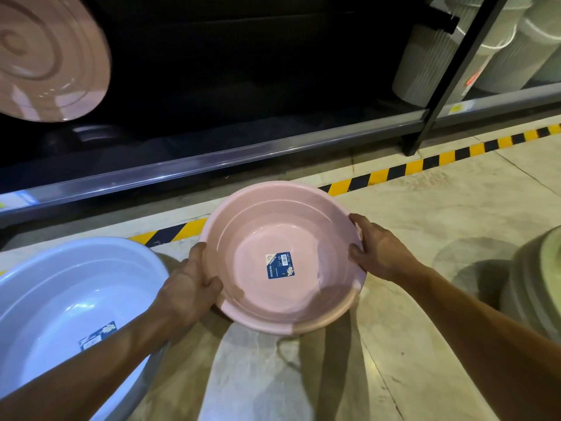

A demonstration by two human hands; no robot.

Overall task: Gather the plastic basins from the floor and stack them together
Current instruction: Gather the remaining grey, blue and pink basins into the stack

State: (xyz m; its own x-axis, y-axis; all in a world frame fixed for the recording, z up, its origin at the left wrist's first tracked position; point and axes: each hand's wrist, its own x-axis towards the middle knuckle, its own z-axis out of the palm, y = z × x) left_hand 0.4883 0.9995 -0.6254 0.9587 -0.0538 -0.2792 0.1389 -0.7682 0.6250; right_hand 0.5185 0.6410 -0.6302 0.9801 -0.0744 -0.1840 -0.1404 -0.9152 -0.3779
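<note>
A pink plastic basin with a blue label on its bottom is held above the floor in the middle of the view. My left hand grips its left rim, thumb over the edge. My right hand grips its right rim. A larger pale blue basin with a label inside rests on the floor at the lower left, partly under my left forearm. A stack of greenish basins stands at the right edge, blurred and cut off.
A dark low shelf runs across the back, with a pink basin seen bottom-first at the upper left. Ribbed grey-green bins sit on the shelf at the upper right. Yellow-black tape marks the tiled floor.
</note>
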